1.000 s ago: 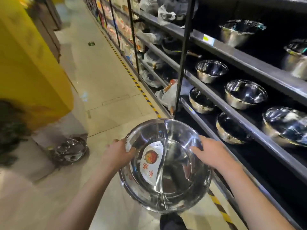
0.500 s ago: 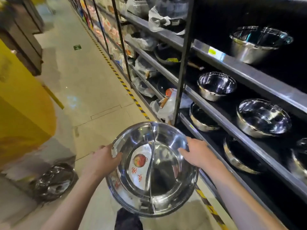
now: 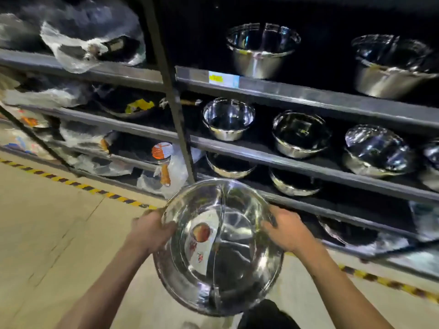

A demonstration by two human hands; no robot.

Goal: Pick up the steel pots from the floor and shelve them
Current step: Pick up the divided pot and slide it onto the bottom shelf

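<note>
Head view shows the left hand [image 3: 152, 230] and right hand [image 3: 288, 230] closed on opposite rims of a round divided shiny steel pot [image 3: 219, 248], dark metal shelves [image 3: 297, 160] just beyond that grip.

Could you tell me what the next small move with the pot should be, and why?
Probably carry the pot forward toward the shelf: both hands, left and right, grip its rim, and it hangs over the floor, short of the shelving.

Two hands [image 3: 152, 230] [image 3: 288, 230] held one divided pot [image 3: 219, 248]. About ten steel pots [image 3: 228, 118] sat on four shelves [image 3: 308, 96] toward twelve and two o'clock.
</note>
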